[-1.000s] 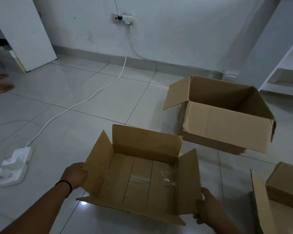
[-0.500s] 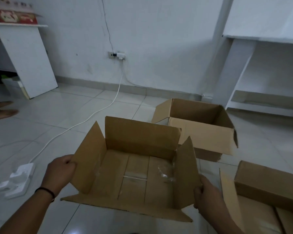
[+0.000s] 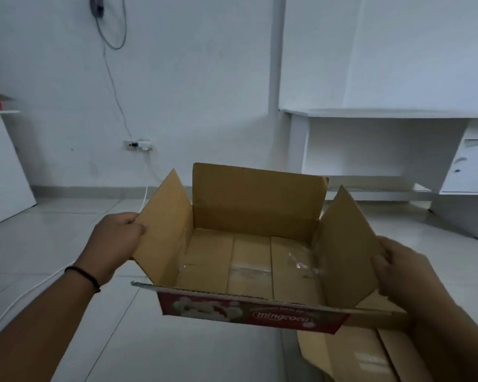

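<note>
An open brown cardboard box (image 3: 249, 260) is held up in the air in front of me, its four flaps spread outward. Clear tape runs across its empty bottom. The near flap hangs down and shows a red printed side. My left hand (image 3: 116, 238) grips the box's left flap at its outer edge. My right hand (image 3: 400, 268) grips the right flap from outside, fingers curled round its edge.
Another flattened cardboard box (image 3: 351, 357) lies on the tiled floor at the lower right. A white desk (image 3: 398, 114) stands against the wall at the right. A white cable (image 3: 17, 301) runs over the floor at the left from a wall socket (image 3: 138, 145).
Both hands have lifted the box off the floor to chest height. The view has tilted up, so the other open box and the power strip have left the frame.
</note>
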